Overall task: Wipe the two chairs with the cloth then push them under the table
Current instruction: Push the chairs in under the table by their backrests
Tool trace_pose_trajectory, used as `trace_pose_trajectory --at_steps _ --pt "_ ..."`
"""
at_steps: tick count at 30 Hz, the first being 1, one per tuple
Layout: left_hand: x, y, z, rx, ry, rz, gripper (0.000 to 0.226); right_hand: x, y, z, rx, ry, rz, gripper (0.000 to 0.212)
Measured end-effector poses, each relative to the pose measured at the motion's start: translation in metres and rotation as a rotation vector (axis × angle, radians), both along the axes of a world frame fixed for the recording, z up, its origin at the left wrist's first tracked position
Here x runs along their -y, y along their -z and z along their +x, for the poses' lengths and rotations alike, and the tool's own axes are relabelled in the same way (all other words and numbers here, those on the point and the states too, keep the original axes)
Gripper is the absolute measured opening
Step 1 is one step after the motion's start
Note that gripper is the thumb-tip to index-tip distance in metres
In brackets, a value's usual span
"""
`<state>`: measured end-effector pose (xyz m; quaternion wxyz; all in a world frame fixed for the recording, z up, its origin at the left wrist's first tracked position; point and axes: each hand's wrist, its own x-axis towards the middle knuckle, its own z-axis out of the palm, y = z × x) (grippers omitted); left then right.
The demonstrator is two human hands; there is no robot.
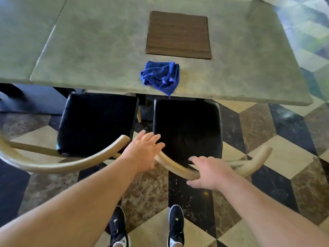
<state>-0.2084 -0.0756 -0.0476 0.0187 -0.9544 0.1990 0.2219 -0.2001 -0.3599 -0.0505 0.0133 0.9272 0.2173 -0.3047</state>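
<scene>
Two chairs with black padded seats and curved pale wooden backrests stand side by side at the near edge of the grey table point(106, 50). The left chair point(96, 122) and the right chair point(188, 125) have their front edges just under the tabletop. A crumpled blue cloth point(161, 76) lies on the table near its front edge, one corner hanging over. My right hand point(210, 172) grips the right chair's backrest rail. My left hand point(142, 150) rests flat with fingers spread over the left end of that same rail.
A square brown wooden mat point(179, 34) lies on the table beyond the cloth. The floor point(284, 157) is patterned in dark, brown and cream tiles. My two black shoes point(176, 223) stand behind the chairs. A dark object sits under the table at left.
</scene>
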Motion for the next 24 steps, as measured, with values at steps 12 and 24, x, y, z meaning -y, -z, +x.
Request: trace_pose_trajectory --at_steps 12,24 --pt "-0.149 0.015 -0.030 -0.182 -0.499 -0.092 0.058 -0.141 0.020 0.009 0.100 0.058 0.084 0.074" --pt "-0.132 0.008 -0.026 -0.163 -0.517 -0.111 0.030 -0.152 0.014 0.005 0.123 0.136 0.033 0.053"
